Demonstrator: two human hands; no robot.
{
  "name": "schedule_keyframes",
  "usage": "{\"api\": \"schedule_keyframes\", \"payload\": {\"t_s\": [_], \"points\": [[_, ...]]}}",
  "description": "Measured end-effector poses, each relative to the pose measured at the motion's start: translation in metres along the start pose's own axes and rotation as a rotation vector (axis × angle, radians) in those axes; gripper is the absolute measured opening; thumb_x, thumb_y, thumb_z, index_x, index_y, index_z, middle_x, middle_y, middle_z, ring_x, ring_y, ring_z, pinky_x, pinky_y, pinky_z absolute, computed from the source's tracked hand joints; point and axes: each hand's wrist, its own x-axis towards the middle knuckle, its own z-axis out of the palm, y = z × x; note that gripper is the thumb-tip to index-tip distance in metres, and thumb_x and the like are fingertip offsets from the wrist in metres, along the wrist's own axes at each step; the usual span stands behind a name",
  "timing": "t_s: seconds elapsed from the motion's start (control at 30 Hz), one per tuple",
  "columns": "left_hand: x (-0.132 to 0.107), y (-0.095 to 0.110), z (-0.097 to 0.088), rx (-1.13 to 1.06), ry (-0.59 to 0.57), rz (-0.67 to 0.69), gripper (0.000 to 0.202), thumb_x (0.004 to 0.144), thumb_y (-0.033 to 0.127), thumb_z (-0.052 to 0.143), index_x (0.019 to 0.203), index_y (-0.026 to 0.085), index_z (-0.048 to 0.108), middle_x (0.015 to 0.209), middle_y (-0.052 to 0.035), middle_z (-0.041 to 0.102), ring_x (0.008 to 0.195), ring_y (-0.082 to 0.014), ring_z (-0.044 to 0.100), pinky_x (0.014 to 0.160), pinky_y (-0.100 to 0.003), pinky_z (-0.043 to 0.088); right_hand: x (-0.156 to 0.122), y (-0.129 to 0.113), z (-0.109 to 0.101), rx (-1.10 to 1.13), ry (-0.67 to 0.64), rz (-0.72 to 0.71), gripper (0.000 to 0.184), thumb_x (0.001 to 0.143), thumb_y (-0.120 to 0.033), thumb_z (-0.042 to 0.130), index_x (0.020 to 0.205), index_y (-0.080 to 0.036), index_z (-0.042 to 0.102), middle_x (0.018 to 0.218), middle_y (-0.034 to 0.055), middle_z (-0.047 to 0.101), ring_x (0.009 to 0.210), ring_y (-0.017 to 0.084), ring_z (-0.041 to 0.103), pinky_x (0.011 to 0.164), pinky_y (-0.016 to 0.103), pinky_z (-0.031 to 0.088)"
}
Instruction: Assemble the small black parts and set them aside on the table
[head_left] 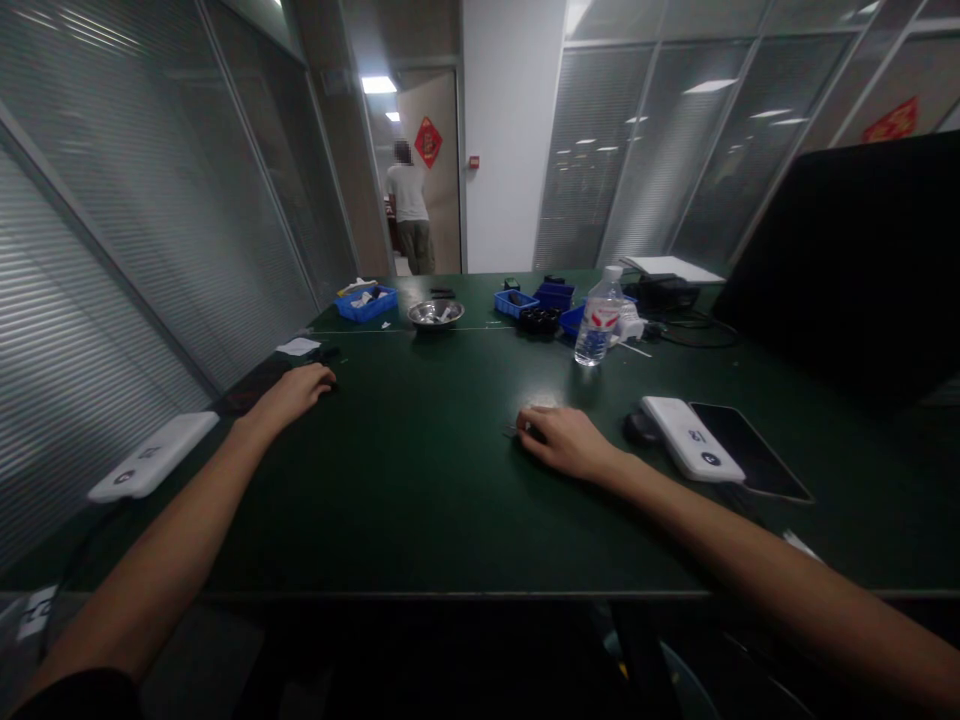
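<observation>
My left hand lies on the dark green table at the left, fingers curled over a small dark thing at its tips. My right hand rests near the table's middle, fingers closed over a small dark object with a thin end sticking out to the left. What either hand covers is too hidden to name.
A white power bank, a dark phone and a small black round object lie right of my right hand. Another white device sits far left. Water bottle, metal bowl, blue bins stand at the back. A person stands in the doorway.
</observation>
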Motion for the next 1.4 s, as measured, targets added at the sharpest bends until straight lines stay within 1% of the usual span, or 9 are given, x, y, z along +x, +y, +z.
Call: {"api": "schedule_keyframes", "payload": {"t_s": [0.3, 0.43, 0.63, 0.8, 0.93, 1.03, 1.2, 1.4], "points": [[-0.002, 0.011, -0.007, 0.039, -0.03, -0.033, 0.034, 0.092, 0.025, 0.05, 0.114, 0.02, 0.075, 0.121, -0.0112, 0.069, 0.109, -0.0273, 0.066, 0.096, -0.04, 0.05, 0.001, 0.002, 0.001, 0.021, 0.002, -0.007, 0.02, 0.101, -0.034, 0.051, 0.109, -0.02, 0.063, 0.098, 0.0063, 0.069, 0.076, 0.017, 0.061, 0.066, 0.026, 0.037], [-0.003, 0.013, -0.009, 0.044, -0.044, -0.025, 0.032, 0.093, 0.024, 0.05, 0.112, 0.021, 0.076, 0.119, -0.01, 0.07, 0.108, -0.0258, 0.066, 0.095, -0.038, 0.05, 0.001, 0.0, 0.0, 0.02, -0.006, -0.004, 0.02, 0.101, -0.033, 0.052, 0.109, -0.02, 0.063, 0.099, 0.0066, 0.069, 0.078, 0.017, 0.061, 0.067, 0.027, 0.038], [-0.003, 0.012, -0.007, 0.018, -0.003, -0.032, 0.031, 0.091, 0.027, 0.052, 0.108, 0.021, 0.078, 0.116, -0.0111, 0.069, 0.101, -0.0272, 0.068, 0.089, -0.038, 0.051, 0.001, 0.001, 0.001, 0.002, 0.0, -0.012, 0.02, 0.1, -0.034, 0.051, 0.108, -0.02, 0.063, 0.097, 0.0062, 0.07, 0.076, 0.017, 0.061, 0.066, 0.027, 0.036], [-0.001, 0.011, -0.005, 0.013, -0.002, -0.036, 0.031, 0.09, 0.027, 0.053, 0.108, 0.021, 0.078, 0.115, -0.011, 0.072, 0.106, -0.0287, 0.067, 0.094, -0.039, 0.049, 0.001, 0.001, 0.001, 0.003, 0.004, -0.008, 0.02, 0.1, -0.033, 0.051, 0.109, -0.019, 0.064, 0.098, 0.006, 0.069, 0.077, 0.017, 0.061, 0.067, 0.027, 0.036], [0.001, 0.01, -0.002, 0.009, 0.012, -0.075, 0.029, 0.088, 0.027, 0.055, 0.104, 0.019, 0.078, 0.109, -0.0118, 0.074, 0.103, -0.0288, 0.068, 0.094, -0.039, 0.05, 0.0, 0.0, 0.0, 0.016, -0.008, -0.005, 0.021, 0.101, -0.034, 0.051, 0.109, -0.019, 0.064, 0.098, 0.0065, 0.069, 0.076, 0.017, 0.06, 0.067, 0.027, 0.036], [0.0, 0.008, 0.0, 0.014, 0.031, -0.104, 0.027, 0.088, 0.028, 0.057, 0.101, 0.021, 0.079, 0.109, -0.0108, 0.075, 0.104, -0.0294, 0.068, 0.092, -0.038, 0.05, 0.0, 0.0, -0.001, 0.017, -0.006, -0.007, 0.021, 0.101, -0.034, 0.051, 0.109, -0.019, 0.063, 0.099, 0.0065, 0.069, 0.077, 0.017, 0.06, 0.068, 0.027, 0.037], [-0.002, 0.004, 0.002, 0.027, 0.061, -0.187, 0.027, 0.088, 0.034, 0.06, 0.105, 0.024, 0.079, 0.111, -0.0107, 0.076, 0.103, -0.0319, 0.069, 0.091, -0.042, 0.05, 0.0, 0.0, -0.002, 0.01, -0.022, 0.002, 0.02, 0.101, -0.034, 0.052, 0.111, -0.02, 0.063, 0.098, 0.0065, 0.069, 0.077, 0.017, 0.061, 0.066, 0.027, 0.037], [-0.003, 0.005, 0.001, 0.055, 0.051, -0.208, 0.028, 0.089, 0.035, 0.06, 0.105, 0.024, 0.079, 0.114, -0.0116, 0.075, 0.106, -0.0322, 0.068, 0.09, -0.041, 0.051, 0.0, 0.0, -0.002, 0.014, -0.008, -0.01, 0.02, 0.101, -0.034, 0.051, 0.109, -0.02, 0.063, 0.097, 0.0061, 0.069, 0.076, 0.017, 0.061, 0.066, 0.026, 0.037]]}}
